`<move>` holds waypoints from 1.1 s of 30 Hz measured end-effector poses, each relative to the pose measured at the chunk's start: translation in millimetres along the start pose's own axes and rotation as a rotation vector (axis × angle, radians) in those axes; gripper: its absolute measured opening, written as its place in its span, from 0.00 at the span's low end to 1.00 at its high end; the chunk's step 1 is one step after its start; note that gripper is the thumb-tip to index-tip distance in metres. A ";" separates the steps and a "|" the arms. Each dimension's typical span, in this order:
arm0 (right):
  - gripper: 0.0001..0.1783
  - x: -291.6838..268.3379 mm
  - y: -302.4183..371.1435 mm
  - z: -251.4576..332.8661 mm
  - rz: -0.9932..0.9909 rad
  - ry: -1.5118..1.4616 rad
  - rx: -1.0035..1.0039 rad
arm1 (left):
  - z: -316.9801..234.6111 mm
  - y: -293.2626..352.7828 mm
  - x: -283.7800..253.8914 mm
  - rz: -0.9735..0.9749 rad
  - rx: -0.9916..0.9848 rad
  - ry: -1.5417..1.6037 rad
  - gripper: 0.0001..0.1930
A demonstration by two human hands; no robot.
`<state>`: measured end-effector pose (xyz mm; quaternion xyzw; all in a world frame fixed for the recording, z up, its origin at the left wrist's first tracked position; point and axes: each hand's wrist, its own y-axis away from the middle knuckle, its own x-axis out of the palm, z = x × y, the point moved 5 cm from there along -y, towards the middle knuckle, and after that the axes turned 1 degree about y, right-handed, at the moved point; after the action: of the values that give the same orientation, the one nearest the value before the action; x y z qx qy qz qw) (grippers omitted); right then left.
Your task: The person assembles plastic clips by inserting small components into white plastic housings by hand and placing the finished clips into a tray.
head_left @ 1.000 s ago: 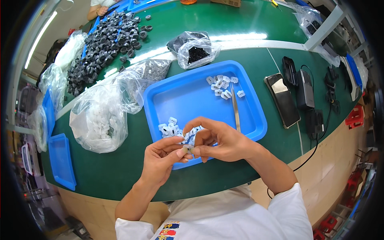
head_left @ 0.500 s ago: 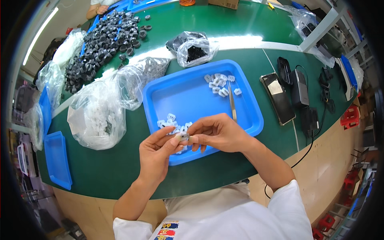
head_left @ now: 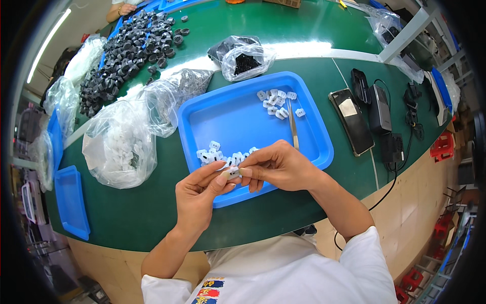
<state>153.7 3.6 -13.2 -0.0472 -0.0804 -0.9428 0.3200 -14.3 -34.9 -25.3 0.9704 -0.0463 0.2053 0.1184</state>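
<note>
The small white plastic part [head_left: 233,174] sits pinched between both hands over the near edge of the blue tray [head_left: 238,121], just in front of a loose row of like white parts [head_left: 215,154]. Over the last second the hands have hardly shifted: they have stayed together at the same spot above the tray's near rim, and the two clusters of parts and the tweezers [head_left: 293,126] lie as they did. What has changed is mostly the head camera's own slight drift. So the handling of this one piece looks to be mid-way, a fitting or pressing step rather than a pick or a put-down.

The left hand [head_left: 200,195] has its fingers narrow, thumb and forefinger closed on the part from below. The right hand [head_left: 278,164] curls over it, fingertips closed on the same piece from the other side.

On the green table [head_left: 152,223] the clear bag of white parts [head_left: 119,147] lies left of the tray, and a heap of black ring-shaped parts [head_left: 126,45] lies further off.

Hard to make out: the part's shape, since the fingers cover most of it, and whether it is one piece or two being joined. A co-worker's hand [head_left: 121,7] is cut off at the top edge.
</note>
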 end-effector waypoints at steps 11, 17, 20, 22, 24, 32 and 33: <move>0.10 0.2 1.1 -4.8 -0.010 -0.027 0.043 | 3.2 -1.2 -0.8 0.029 -0.074 0.004 0.15; 0.11 -0.8 0.2 -7.8 -0.011 -0.039 0.061 | 6.7 -3.0 -3.1 0.020 -0.108 0.031 0.14; 0.11 -1.9 -1.7 -8.3 -0.010 -0.033 0.058 | 6.2 -3.7 -2.1 -0.019 -0.102 0.031 0.12; 0.10 -1.6 -1.0 -7.7 -0.008 -0.050 0.061 | 7.4 -5.1 -3.4 -0.005 -0.116 0.032 0.13; 0.10 -3.5 -1.4 -6.1 -0.013 -0.042 0.064 | 7.9 -6.1 -2.9 0.014 -0.125 0.037 0.13; 0.12 3.0 -0.2 13.0 -0.117 0.464 -0.325 | -2.5 -1.4 2.4 -0.019 -0.042 -0.113 0.21; 0.10 3.2 -1.3 12.4 -0.120 0.457 -0.336 | -5.6 -0.6 2.0 -0.014 -0.034 -0.160 0.22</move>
<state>150.8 5.0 -0.8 0.1189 0.1486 -0.9463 0.2613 -14.6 -33.0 -19.6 0.9819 -0.0523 0.1254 0.1321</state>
